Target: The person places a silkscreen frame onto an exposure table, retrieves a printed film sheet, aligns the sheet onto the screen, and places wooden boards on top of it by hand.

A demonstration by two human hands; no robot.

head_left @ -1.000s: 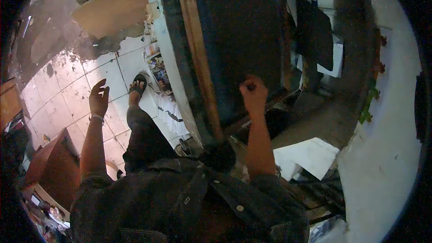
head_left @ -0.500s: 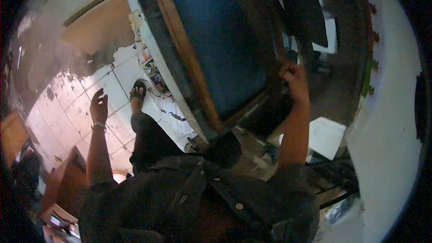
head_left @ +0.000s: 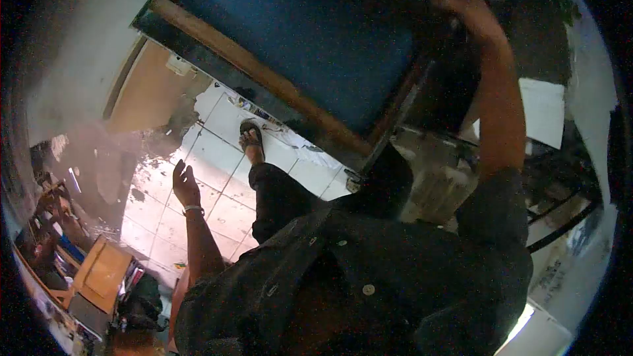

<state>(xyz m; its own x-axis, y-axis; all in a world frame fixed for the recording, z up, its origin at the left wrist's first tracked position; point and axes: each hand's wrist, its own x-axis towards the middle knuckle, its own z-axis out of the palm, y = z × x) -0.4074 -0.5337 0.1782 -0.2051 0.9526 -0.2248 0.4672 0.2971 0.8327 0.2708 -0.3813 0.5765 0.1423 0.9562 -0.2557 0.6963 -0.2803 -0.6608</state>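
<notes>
A big dark blue panel with a brown wooden border (head_left: 264, 76) fills the upper middle, tilted across my view like a table top. Beyond its right side is my right hand (head_left: 461, 5), fingers curled in dim light; whatever they hold is hidden. My left hand (head_left: 186, 186), with a light band at the wrist, hangs over the tiled floor (head_left: 217, 128). Its fingers are loosely spread and nothing is in them. One sandalled foot (head_left: 251, 138) stands on the tiles by the panel's near edge.
A white board-like piece (head_left: 542, 112) lies right of my right forearm. Dark metal bars (head_left: 560, 221) stick out below it. At lower left sit an orange-brown wooden piece (head_left: 102, 273) and heaped clutter. A pale wall (head_left: 79, 59) rises at left.
My view has turned, so the panel lies more slantwise and further left. My right hand has moved up and to the right, its arm stretched further. My left hand remains spread over the floor.
</notes>
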